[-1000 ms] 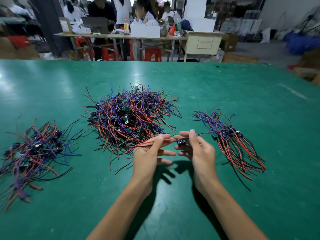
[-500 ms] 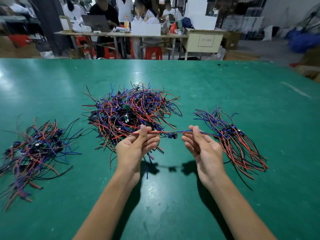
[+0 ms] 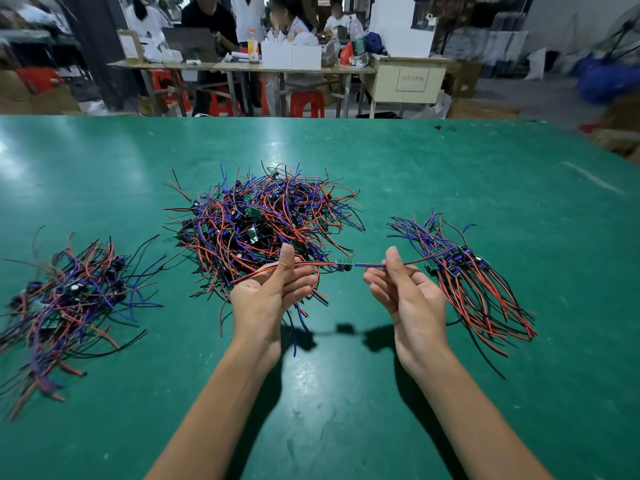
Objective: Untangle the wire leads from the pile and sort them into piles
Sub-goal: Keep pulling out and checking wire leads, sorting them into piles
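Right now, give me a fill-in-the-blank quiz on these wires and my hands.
1. The table surface is ____.
2. The wire lead is stretched between ____ hands.
3. The neatly aligned pile lies to the ____ of the right hand.
4. The left hand is in front of the ____ pile.

Answers: green; both; right; tangled

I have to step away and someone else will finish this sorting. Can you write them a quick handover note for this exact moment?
Left hand pinches the red-black end, right hand the blue end of one wire lead, stretched above the green table.
Tangled pile lies centre, behind the hands.
Done: a neat pile on the right, a looser pile on the left.
Left: lay down this lead, then work through the big centre pile.
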`<state>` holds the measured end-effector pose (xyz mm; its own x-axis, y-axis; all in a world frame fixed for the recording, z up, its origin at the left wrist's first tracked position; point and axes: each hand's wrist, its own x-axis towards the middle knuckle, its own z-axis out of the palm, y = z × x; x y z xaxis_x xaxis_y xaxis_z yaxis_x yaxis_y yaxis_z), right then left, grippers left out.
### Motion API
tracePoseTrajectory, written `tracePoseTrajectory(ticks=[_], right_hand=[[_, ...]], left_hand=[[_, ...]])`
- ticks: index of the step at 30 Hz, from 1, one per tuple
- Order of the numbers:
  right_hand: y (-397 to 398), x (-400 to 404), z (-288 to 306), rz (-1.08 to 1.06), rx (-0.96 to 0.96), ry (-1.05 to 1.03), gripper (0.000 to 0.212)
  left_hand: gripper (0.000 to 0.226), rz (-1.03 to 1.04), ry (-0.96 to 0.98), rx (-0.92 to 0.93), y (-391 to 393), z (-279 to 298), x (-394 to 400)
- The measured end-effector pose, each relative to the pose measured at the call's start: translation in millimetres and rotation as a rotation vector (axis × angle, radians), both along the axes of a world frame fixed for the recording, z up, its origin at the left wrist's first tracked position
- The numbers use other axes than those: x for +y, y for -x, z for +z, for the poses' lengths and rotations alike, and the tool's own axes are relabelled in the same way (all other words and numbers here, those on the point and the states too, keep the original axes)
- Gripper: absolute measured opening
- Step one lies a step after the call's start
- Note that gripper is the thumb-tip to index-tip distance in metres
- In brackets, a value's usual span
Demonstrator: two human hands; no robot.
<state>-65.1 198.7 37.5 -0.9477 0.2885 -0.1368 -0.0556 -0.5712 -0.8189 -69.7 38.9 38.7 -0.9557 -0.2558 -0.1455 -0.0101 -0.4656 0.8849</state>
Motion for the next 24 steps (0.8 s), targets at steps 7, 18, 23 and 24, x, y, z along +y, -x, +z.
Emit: tracePoseTrajectory(ticks=[7, 18, 23, 24], right_hand=[[3.4, 4.2, -2.7, -0.010, 0.058, -0.027, 0.029], [107.3, 112.8, 49.5, -0.584, -0.127, -1.548, 0.042], [126.5, 110.0, -4.9, -0.146, -0.407, -2.052, 0.045], [123.0, 108.2, -11.9, -0.157, -0.438, -2.102, 0.049]], left_hand=[[0.035, -0.047, -0.028, 0.056, -2.2, 0.1, 0.4], [0.017, 0.089, 0.445, 0.151, 4.0, -9.4, -10.8], [0.015, 0.202, 1.321, 0.125, 3.5, -22.1, -15.4], [0.013, 0.165, 1.405, 0.097, 3.4, -23.9, -15.7]])
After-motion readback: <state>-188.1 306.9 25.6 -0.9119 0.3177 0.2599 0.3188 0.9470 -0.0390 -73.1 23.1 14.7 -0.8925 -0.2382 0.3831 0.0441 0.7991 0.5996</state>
